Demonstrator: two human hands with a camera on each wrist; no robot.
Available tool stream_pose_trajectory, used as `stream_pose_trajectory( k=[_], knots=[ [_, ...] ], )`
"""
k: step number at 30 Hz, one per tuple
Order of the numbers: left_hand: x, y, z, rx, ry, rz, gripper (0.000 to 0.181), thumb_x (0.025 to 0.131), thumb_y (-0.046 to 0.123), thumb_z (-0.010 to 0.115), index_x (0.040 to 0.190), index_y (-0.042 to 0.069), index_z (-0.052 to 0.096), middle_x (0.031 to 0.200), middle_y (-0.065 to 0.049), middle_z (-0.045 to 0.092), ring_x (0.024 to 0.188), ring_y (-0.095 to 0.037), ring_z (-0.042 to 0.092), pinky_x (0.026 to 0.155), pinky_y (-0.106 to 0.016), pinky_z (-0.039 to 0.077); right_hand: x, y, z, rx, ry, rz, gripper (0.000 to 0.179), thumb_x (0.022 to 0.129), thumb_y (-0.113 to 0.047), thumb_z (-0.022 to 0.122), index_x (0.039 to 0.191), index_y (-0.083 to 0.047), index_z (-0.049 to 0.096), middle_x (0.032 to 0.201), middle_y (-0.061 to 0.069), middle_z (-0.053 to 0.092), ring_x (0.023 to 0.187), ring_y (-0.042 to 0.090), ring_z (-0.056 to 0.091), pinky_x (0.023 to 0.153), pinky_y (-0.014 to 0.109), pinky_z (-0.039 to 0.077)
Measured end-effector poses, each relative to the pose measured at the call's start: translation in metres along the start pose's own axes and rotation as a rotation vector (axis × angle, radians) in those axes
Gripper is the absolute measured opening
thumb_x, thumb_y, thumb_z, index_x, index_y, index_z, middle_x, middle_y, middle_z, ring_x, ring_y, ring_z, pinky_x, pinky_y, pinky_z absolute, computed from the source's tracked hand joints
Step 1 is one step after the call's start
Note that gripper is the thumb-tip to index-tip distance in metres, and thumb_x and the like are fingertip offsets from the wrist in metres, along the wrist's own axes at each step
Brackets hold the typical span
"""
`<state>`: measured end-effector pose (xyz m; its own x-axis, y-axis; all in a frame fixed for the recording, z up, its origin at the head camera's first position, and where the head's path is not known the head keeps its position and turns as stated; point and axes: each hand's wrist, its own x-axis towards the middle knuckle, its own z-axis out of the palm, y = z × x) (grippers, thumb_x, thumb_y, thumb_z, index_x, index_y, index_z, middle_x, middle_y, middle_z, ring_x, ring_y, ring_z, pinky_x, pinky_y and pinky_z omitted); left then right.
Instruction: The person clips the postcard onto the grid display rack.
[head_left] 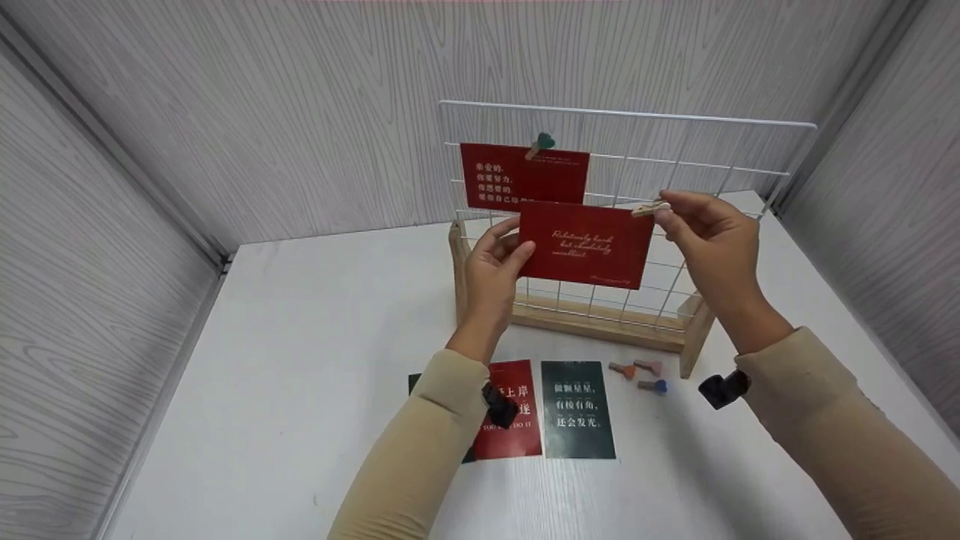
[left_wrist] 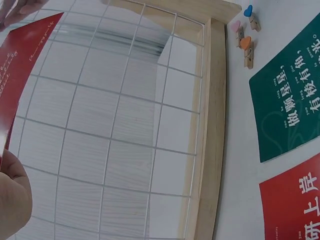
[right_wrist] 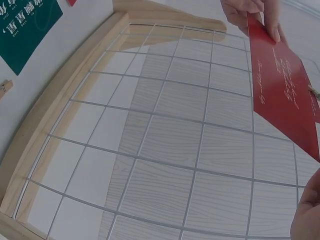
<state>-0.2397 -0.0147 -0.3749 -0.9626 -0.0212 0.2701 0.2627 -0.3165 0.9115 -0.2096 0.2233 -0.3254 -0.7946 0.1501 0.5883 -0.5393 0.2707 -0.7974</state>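
One red card (head_left: 585,259) pinched by left hand (head_left: 491,274); one clothespin (head_left: 646,209) pinched by right hand (head_left: 721,244); three heart-topped clips (head_left: 622,370) on table (head_left: 337,337).

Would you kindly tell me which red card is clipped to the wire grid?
The upper red card, with a green clip at its top edge; the left hand holds the lower red card; a third red card lies on the table.

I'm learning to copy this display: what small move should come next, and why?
Probably press the script-lettered red card against the wire grid, so the wooden clothespin can catch both. The left hand holds the card in front, the right hand pinches the clothespin at its upper right corner, and a green-heart clothespin already fastens another red card there.
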Motion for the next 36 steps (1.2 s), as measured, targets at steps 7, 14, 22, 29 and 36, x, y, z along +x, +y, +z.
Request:
stream_pose_trajectory(
  k=[7, 14, 22, 29, 36],
  knots=[
    [0.003, -0.001, 0.016, -0.006, -0.009, 0.022, 0.035, 0.089, 0.000, 0.063, 0.124, 0.002, 0.058, 0.107, -0.012, 0.066, 0.100, -0.022, 0.062, 0.085, -0.035, 0.053, 0.005, -0.006, 0.000, 0.018, 0.001, -0.017, 0.025, 0.088, -0.004, 0.067, 0.111, 0.005, 0.067, 0.092, 0.005, 0.069, 0.076, 0.017, 0.060, 0.070, 0.021, 0.052],
    [0.006, 0.000, 0.032, -0.020, -0.011, 0.026, 0.034, 0.088, -0.001, 0.063, 0.122, 0.002, 0.060, 0.105, -0.010, 0.065, 0.099, -0.020, 0.062, 0.086, -0.033, 0.052, 0.010, -0.012, 0.001, 0.003, 0.012, -0.025, 0.023, 0.088, -0.008, 0.068, 0.109, -0.001, 0.070, 0.090, 0.006, 0.069, 0.072, 0.017, 0.061, 0.065, 0.020, 0.052],
    [0.008, -0.001, 0.047, -0.021, -0.003, 0.047, 0.034, 0.088, 0.000, 0.064, 0.122, 0.003, 0.060, 0.105, -0.009, 0.065, 0.098, -0.019, 0.061, 0.086, -0.032, 0.052, 0.016, -0.016, -0.001, -0.058, -0.006, -0.002, 0.024, 0.089, -0.013, 0.068, 0.112, -0.005, 0.070, 0.094, 0.007, 0.070, 0.076, 0.019, 0.065, 0.065, 0.021, 0.054],
    [0.009, -0.001, 0.058, -0.052, -0.004, 0.054, 0.035, 0.088, 0.000, 0.064, 0.122, 0.002, 0.060, 0.105, -0.009, 0.065, 0.098, -0.017, 0.060, 0.087, -0.031, 0.051, 0.024, -0.025, -0.001, -0.119, 0.010, 0.024, 0.026, 0.089, -0.018, 0.069, 0.113, -0.006, 0.070, 0.095, 0.007, 0.070, 0.080, 0.016, 0.066, 0.067, 0.020, 0.054],
    [0.013, 0.002, 0.071, -0.075, 0.011, 0.072, 0.034, 0.087, -0.001, 0.065, 0.121, 0.000, 0.060, 0.101, -0.008, 0.066, 0.094, -0.015, 0.061, 0.084, -0.029, 0.051, 0.033, -0.035, 0.001, -0.146, 0.047, 0.027, 0.025, 0.087, -0.019, 0.071, 0.108, -0.008, 0.071, 0.092, 0.005, 0.071, 0.079, 0.014, 0.067, 0.068, 0.019, 0.052]
  ],
)
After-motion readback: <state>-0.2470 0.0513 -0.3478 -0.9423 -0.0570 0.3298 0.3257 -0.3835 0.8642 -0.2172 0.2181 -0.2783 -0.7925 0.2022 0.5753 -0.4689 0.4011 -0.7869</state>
